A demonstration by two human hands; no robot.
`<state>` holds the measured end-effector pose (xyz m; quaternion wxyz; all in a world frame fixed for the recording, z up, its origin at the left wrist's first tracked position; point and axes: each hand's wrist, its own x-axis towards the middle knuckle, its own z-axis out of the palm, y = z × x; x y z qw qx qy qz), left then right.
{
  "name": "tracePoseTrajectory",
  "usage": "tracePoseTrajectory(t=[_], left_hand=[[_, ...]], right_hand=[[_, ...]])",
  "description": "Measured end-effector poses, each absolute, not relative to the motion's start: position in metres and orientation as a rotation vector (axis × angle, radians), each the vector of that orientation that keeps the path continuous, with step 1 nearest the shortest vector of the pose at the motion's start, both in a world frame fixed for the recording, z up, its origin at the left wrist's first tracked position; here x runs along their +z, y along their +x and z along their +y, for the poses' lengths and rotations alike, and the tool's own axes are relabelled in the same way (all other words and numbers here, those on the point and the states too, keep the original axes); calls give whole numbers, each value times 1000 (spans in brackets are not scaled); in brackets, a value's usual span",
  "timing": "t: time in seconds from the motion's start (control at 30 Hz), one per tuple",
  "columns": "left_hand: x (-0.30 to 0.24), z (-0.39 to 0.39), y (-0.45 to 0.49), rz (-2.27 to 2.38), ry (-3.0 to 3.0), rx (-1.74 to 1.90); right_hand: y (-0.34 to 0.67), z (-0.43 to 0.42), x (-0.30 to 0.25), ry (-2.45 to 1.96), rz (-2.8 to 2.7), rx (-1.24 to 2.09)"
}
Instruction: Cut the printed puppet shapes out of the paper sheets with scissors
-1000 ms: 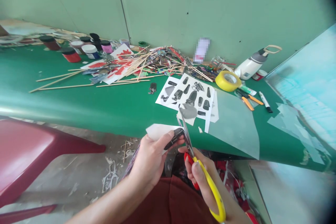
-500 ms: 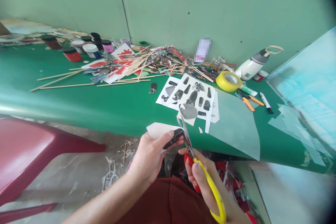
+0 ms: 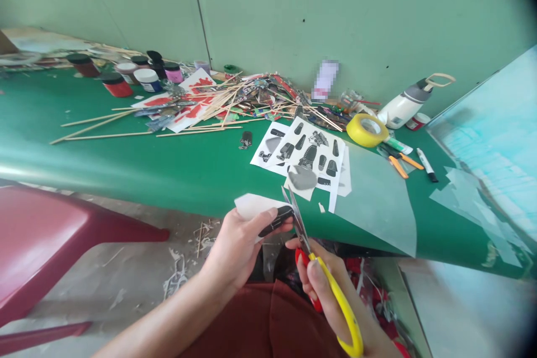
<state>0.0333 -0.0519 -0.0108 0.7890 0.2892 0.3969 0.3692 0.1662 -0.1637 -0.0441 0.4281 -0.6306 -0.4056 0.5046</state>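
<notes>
My left hand (image 3: 239, 246) pinches a small white paper piece (image 3: 254, 205) with a black printed shape at its right edge, held in front of the green table (image 3: 126, 162). My right hand (image 3: 323, 285) grips scissors (image 3: 312, 260) with red and yellow handles. Their blades point up and away, and they meet the paper's printed edge just right of my left thumb. Beyond the blades, printed sheets (image 3: 310, 151) of black shapes lie on the table.
A roll of yellow tape (image 3: 367, 130), orange-handled tools (image 3: 398, 163), a marker (image 3: 427, 164) and a white bottle (image 3: 405, 105) sit at the back right. Wooden sticks (image 3: 138, 123) and paint jars (image 3: 126, 75) lie at the back left. A red chair (image 3: 50, 240) stands at the left. Translucent sheets (image 3: 373, 196) cover the table's right part.
The hands and scissors keep nearly the same pose; the view has shifted slightly, and the blades look a little more closed on the paper.
</notes>
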Motion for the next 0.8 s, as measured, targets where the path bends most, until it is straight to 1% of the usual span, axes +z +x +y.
tracePoseTrajectory(t=[0.3, 0.57, 0.8], left_hand=[[-7, -46, 29, 872, 658, 775], [-10, -38, 23, 837, 723, 681], [-13, -35, 21, 822, 725, 632]], right_hand=[[165, -167, -43, -1630, -1047, 1232], [168, -168, -39, -1640, -1044, 1294], [166, -169, -45, -1650, -1032, 1280]])
